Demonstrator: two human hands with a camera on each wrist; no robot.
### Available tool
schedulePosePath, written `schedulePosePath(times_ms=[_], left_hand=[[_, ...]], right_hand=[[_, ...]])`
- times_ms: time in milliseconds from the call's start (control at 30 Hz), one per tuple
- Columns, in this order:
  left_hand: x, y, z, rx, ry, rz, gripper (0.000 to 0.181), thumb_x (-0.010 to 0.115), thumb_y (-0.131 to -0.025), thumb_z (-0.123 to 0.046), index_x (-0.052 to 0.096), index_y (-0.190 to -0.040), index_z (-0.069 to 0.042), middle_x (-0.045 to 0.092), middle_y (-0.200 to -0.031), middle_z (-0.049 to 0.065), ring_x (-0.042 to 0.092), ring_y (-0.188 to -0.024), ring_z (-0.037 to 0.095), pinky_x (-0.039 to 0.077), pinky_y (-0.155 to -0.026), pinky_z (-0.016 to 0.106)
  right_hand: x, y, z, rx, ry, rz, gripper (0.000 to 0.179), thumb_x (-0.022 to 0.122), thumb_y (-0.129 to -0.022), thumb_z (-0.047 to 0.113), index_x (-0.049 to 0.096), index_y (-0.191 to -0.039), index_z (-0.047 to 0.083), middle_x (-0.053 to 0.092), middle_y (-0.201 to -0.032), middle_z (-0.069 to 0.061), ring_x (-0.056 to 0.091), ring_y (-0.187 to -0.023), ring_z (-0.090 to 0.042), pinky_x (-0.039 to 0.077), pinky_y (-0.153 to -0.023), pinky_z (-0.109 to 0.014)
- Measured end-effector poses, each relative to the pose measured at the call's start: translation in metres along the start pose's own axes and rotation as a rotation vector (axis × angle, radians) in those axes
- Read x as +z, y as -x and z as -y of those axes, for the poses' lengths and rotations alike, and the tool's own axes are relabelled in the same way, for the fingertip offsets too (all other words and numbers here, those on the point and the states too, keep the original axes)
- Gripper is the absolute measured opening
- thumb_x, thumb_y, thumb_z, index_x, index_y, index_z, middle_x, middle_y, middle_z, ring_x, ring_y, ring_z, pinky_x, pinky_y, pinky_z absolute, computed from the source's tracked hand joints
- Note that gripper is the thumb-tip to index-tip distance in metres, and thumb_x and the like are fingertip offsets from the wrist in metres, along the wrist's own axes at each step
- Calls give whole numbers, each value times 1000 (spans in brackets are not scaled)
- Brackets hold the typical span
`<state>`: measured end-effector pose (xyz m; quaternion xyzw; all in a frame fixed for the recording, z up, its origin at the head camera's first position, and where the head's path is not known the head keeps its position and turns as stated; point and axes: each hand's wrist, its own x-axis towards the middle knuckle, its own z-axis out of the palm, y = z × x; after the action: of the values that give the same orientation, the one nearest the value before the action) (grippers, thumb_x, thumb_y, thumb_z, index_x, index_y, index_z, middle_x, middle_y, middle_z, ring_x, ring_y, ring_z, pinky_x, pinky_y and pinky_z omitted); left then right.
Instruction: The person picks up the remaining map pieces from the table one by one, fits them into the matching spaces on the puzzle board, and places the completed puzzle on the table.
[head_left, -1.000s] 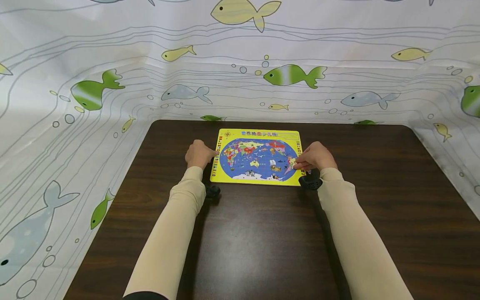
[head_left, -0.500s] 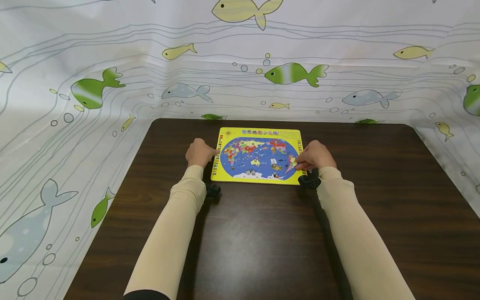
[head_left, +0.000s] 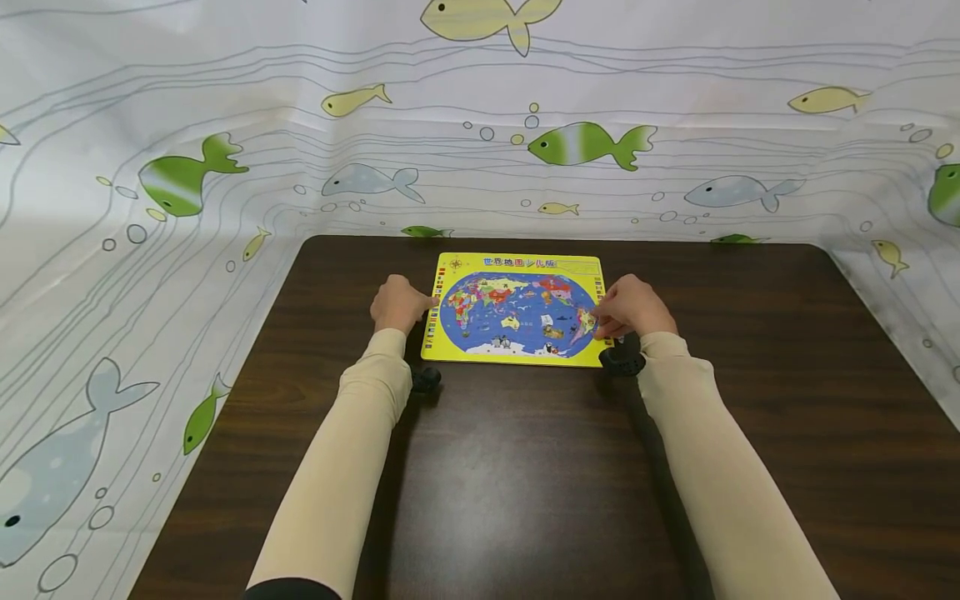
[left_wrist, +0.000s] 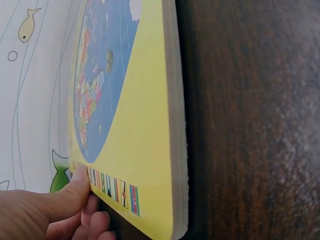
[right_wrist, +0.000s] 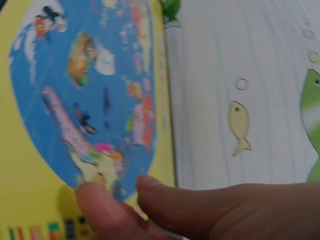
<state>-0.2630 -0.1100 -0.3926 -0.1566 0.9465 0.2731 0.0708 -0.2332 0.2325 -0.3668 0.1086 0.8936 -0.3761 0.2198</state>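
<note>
A yellow-bordered children's world map board [head_left: 517,304] lies near the table's far edge. My left hand [head_left: 397,305] holds its left edge; in the left wrist view the thumb [left_wrist: 77,187] presses on top by a row of flags, the other fingers curled below. My right hand [head_left: 637,307] is over the board's right side, beside South America [head_left: 582,325]. In the right wrist view its forefinger [right_wrist: 102,210] overlaps the yellow part of South America [right_wrist: 100,167], with the thumb [right_wrist: 160,195] bent close by. I cannot tell whether they pinch anything.
The dark wood table [head_left: 495,467] stretches toward me and to both sides. A white fish-patterned sheet [head_left: 480,125] stands behind and at the sides. Both forearms, in cream sleeves, reach over the table, each wrist with a black strap device [head_left: 622,362].
Right fingertips shift slightly right over the board's edge. The left hand and the board stay put; the whole head view drifts a little.
</note>
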Motion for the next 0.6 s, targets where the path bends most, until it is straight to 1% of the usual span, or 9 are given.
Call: schedulePosePath(times_ms=[133, 233, 300, 400, 500, 600], left_hand=[[-2, 1, -1, 11, 4, 7, 36, 74, -83, -37, 71, -91, -2, 67, -71, 9, 60, -62, 20, 38, -50, 28], [-3, 1, -1, 13, 8, 11, 36, 73, -83, -37, 71, -92, -2, 68, -72, 10, 61, -63, 20, 38, -49, 28], [-3, 1, -1, 9, 9, 13, 37, 74, -83, -37, 71, -94, -1, 69, -72, 10, 62, -63, 20, 38, -49, 28], [-3, 1, 0, 7, 6, 19, 37, 74, -83, -36, 72, -94, -1, 69, -71, 10, 62, -62, 20, 38, -49, 28], [-2, 2, 0, 3, 6, 22, 36, 74, -83, -37, 72, -91, -2, 68, -71, 10, 61, -61, 20, 38, -49, 28], [-2, 2, -1, -2, 2, 21, 36, 74, -83, -37, 72, -91, -2, 68, -71, 10, 61, -61, 20, 38, -48, 28]], right_hand=[[-21, 7, -6, -42, 44, -45, 34, 59, -96, 19, 61, -115, -9, 71, -86, -16, 72, -74, -24, 56, -79, -42], [-33, 12, -12, -41, 130, -60, 31, 59, -95, 17, 63, -111, -8, 69, -93, -18, 71, -75, -24, 56, -79, -43], [-37, 13, -16, -27, 181, -42, 29, 60, -94, 17, 65, -109, -7, 67, -98, -19, 70, -74, -24, 56, -77, -42], [-38, 14, -21, -9, 218, -3, 27, 62, -92, 17, 67, -109, -4, 66, -104, -20, 68, -75, -21, 55, -75, -39], [-37, 13, -26, 1, 212, 34, 28, 61, -92, 17, 67, -110, -4, 66, -107, -21, 68, -75, -20, 56, -75, -39], [-35, 11, -29, 11, 170, 72, 30, 61, -92, 17, 67, -112, -5, 68, -105, -20, 69, -74, -19, 56, -77, -40]])
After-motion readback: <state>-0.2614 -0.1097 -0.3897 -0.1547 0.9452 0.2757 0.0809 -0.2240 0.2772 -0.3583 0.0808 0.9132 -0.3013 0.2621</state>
